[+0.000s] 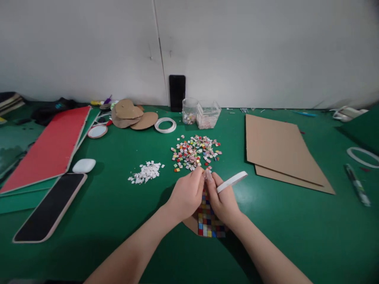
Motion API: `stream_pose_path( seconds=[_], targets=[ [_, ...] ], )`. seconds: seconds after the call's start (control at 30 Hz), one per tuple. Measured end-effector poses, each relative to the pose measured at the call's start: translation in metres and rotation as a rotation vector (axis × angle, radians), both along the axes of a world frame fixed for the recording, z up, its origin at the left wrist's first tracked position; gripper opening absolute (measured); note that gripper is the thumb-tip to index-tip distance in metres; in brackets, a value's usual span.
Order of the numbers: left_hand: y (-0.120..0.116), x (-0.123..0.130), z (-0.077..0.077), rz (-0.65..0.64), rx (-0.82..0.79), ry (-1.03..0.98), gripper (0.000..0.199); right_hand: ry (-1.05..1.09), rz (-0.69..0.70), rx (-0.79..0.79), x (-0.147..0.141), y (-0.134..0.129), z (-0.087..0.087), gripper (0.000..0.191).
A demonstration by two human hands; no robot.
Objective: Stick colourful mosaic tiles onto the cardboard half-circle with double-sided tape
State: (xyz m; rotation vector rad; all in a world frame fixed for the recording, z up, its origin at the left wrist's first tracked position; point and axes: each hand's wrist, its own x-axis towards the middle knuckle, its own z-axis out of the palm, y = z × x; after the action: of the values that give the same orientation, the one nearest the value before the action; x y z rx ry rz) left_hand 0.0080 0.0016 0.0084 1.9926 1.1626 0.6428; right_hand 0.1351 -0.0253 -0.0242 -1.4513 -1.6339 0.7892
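My left hand (187,193) is closed, thumb and fingers pinched, over the table near the middle. My right hand (225,201) is closed beside it, with a narrow roll of white tape (232,182) held in its fingers. The fingertips of both hands meet at a small, pale, translucent piece (208,175) that I cannot name. Under the hands lies a piece of brown cardboard (191,224), partly covered with rows of colourful mosaic tiles (207,221); the hands hide its upper part. Just beyond is a loose pile of small coloured tiles (194,152).
White paper squares (146,172) lie left of the tile pile. Behind stand a clear cup (190,112), a clear box (209,116) and a dark phone (177,92). Cardboard sheets (275,146) lie right; cardboard discs (126,112), a red board (49,146) and another phone (50,209) lie left.
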Motion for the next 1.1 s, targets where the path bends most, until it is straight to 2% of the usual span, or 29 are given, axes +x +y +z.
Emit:
stream_pose_path(
  seconds=[0.13,0.43,0.6,0.73,0.97,1.1],
  targets=[
    [0.004,-0.005,0.005,-0.053,-0.131,-0.085,0.025,0.050,0.021,0.009,-0.001,0.001,-0.001,0.025],
    [0.006,-0.005,0.006,-0.054,-0.305,-0.241,0.029,0.222,0.027,0.030,-0.008,0.001,0.003,0.029],
    [0.006,-0.007,0.007,-0.055,-0.762,-0.437,0.030,0.247,0.064,0.029,-0.004,0.000,0.004,0.030],
    [0.006,-0.006,0.009,-0.016,-0.975,-0.617,0.030,0.287,0.077,-0.005,-0.004,0.002,0.003,0.032],
    [0.013,-0.008,0.009,-0.022,-1.096,-0.883,0.026,0.242,0.056,0.022,-0.005,0.006,-0.001,0.032],
    [0.024,-0.017,0.011,0.012,-0.990,-0.963,0.031,0.228,0.026,0.012,-0.006,0.004,-0.003,0.035]
  ],
)
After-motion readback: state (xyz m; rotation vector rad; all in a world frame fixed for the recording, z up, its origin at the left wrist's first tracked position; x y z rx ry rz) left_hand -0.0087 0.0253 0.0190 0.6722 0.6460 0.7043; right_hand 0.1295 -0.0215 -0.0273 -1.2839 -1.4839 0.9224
